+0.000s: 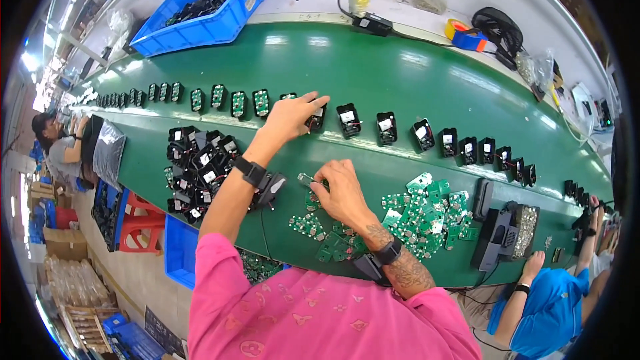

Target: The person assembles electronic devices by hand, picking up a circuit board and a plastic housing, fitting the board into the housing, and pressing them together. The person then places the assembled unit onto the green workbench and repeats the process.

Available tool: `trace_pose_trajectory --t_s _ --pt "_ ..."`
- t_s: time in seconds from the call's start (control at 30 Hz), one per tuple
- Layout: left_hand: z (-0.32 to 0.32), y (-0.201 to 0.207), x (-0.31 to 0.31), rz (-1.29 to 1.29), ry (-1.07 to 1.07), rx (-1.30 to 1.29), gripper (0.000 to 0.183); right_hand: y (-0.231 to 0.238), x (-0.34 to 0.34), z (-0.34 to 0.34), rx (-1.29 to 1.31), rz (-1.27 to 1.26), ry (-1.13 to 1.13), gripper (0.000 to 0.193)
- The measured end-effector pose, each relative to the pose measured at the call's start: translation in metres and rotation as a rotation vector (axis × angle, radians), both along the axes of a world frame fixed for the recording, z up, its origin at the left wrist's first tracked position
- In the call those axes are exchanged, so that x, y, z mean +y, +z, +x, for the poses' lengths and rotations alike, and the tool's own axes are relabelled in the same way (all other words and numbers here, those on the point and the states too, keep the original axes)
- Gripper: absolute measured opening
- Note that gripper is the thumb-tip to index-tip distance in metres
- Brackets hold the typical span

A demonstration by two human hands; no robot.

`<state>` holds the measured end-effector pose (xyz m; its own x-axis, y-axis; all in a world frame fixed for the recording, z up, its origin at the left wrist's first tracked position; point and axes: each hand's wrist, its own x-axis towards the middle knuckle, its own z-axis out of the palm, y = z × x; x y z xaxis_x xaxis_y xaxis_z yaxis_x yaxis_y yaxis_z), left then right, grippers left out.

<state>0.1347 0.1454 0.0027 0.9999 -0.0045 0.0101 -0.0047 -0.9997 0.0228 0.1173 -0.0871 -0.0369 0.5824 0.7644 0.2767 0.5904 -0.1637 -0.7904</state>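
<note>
Black housing (316, 119) sits in the row on the green conveyor table (373, 73), just under the left hand (288, 117); fingers curled down onto it, pinching its top edge. Left forearm stretches out from the pink sleeve, black wrist strap (250, 171) on it. Right hand (341, 190) nearer the body, fingers closed narrow around a small green circuit board (307, 180), tip of it poking out left of the fingertips. Right wrist also wears a black strap (389, 251), tattooed forearm below it.

Row of black housings (427, 135) runs left to right across the belt, some with green boards seated in them on the left stretch (239, 103), open ones with white inserts to the right. Pile of loose black housings (197, 167) lies left of the left forearm. Heap of green circuit boards (423, 217) lies right of the right hand, a few scattered ones (308, 227) just below it. Small black device (270, 190) rests by the left wrist.

Dark tray unit with small metal parts (510, 233) stands right of the board heap. Blue bin (207, 7) with dark parts sits beyond the belt, upper left. Tape rolls (467, 37) and a black fan (497, 27) upper right. Another person in blue (550, 310) at lower right, one more at far left (57, 140).
</note>
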Motion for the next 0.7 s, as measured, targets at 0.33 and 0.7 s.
trace_pose_trajectory --t_s 0.33,0.7 --pt "-0.054 0.046 -0.107 -0.104 0.148 -0.026 0.087 0.003 -0.048 0.023 0.923 0.327 0.129 0.017" --pt "-0.094 0.006 -0.13 -0.704 0.059 -0.154 0.088 0.016 -0.076 0.021 1.187 0.175 0.136 0.011"
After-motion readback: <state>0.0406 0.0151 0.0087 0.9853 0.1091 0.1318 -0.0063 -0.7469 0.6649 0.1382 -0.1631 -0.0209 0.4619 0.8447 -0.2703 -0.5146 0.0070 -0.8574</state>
